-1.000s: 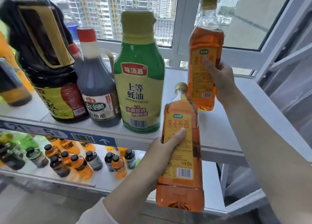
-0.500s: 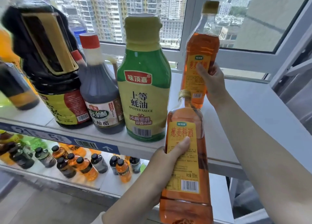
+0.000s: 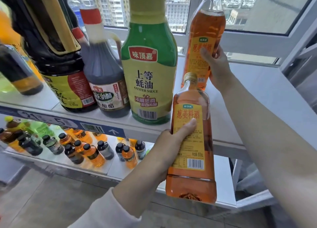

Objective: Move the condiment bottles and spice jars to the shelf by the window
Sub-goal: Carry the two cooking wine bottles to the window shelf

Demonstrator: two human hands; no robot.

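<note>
Here, amber-filled bottles in left hand and right hand.

Right hand holds the far amber bottle beside the oyster sauce; left hand holds the near amber bottle.

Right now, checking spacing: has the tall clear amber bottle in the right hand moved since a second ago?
Yes: the right hand's amber bottle moved left, toward the green oyster sauce bottle.

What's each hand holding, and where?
The left hand grips the near amber bottle around its labelled middle; the right hand grips the far amber bottle at its label.
</note>
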